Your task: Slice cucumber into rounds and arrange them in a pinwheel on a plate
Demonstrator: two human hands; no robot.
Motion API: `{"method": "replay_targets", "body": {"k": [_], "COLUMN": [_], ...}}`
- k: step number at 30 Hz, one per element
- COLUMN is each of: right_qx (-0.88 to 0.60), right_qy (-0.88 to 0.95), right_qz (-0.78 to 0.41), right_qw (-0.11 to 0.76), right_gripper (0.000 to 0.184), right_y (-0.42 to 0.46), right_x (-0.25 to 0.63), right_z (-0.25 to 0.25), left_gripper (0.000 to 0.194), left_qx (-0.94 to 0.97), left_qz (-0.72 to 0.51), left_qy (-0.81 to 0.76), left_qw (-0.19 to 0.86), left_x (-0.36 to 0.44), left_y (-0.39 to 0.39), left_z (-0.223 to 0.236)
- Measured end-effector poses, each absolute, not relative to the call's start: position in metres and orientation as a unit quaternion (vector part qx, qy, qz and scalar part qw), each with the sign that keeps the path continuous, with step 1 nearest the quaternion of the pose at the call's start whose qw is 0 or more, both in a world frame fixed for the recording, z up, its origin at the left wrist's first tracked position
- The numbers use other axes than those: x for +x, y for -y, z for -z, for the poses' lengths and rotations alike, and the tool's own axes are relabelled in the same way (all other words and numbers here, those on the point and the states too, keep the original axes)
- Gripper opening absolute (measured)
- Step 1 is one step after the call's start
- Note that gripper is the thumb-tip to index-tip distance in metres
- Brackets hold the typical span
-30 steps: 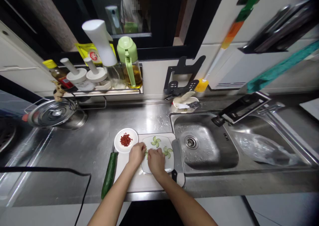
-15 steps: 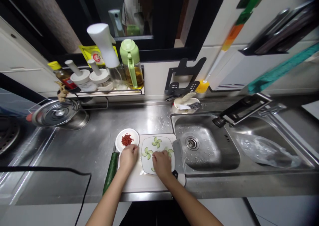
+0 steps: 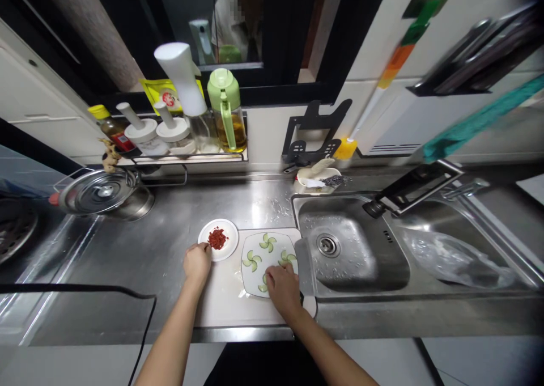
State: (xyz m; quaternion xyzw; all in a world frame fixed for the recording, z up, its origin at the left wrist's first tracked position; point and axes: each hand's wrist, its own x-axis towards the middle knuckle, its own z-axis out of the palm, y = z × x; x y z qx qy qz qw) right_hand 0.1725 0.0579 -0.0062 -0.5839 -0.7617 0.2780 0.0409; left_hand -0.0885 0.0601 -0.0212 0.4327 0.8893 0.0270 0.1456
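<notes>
My left hand (image 3: 198, 265) is closed, its fingertips at the left rim of a small white plate (image 3: 229, 250). Dark red bits, perhaps goji berries (image 3: 217, 238), lie in a heap on that plate. My right hand (image 3: 284, 287) is closed in a pinch above the lower right of a squarish white plate (image 3: 251, 284). Anything tiny between its fingers is hidden. Thin green cucumber slices form pinwheels (image 3: 267, 242) on this plate, one partly covered by my right hand. Underneath is a pale cutting board (image 3: 225, 312). My left hand and forearm block the spot beside the board.
The steel sink (image 3: 352, 244) lies to the right, a clear plastic bag (image 3: 454, 255) in its far basin. At the back left stand a lidded pot (image 3: 106, 196) and a rack of seasoning jars with an oil bottle (image 3: 227, 119). A black cable (image 3: 106, 288) crosses at left.
My left hand has moved left, from the small plate's lower right to its left rim, and now covers where the whole cucumber showed. My right hand has shifted slightly right and down.
</notes>
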Motion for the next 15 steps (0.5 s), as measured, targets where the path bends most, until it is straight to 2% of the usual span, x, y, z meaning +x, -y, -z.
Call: {"method": "replay_targets", "body": {"k": [15], "right_qx": [-0.58], "right_qy": [0.763], "right_qz": [-0.282], "right_qw": [0.033], "right_gripper": [0.017], "right_y": [-0.0554], "right_x": [0.1782], "right_z": [0.0062], "left_gripper": [0.032], "left_qx": [0.443], "left_qz": [-0.035], "left_qy": [-0.885], "left_qw": [0.137], "left_x": [-0.0922], "left_y": [-0.063], "left_z": [0.0237]}}
